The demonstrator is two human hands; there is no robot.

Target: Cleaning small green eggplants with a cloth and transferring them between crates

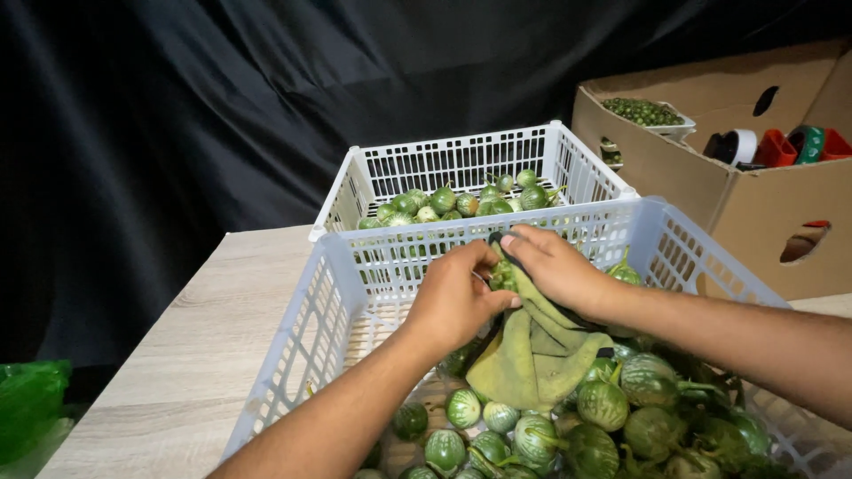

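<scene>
Both white baskets, near [293,355] and far [461,155], hold round green eggplants [603,404]. Left hand [453,297] and right hand [555,266], fingers closed, pinch one small eggplant [503,277] in a green cloth [537,350]. Its axis cannot be told.

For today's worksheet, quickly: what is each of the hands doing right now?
Left hand: closed on a small green eggplant, together with the cloth.
Right hand: closed, holding the olive-green cloth against that eggplant.

The near basket [302,346] is pale, smooth moulded plastic lattice, as is the far basket [373,168] behind it. Inside the near basket, the cloth [532,355] is soft, matt olive fabric and the round eggplants [603,404] are glossy-skinned. The surface [204,337] under it looks like matt light wood grain; right of it, the box [763,204] is dull brown cardboard.
</scene>
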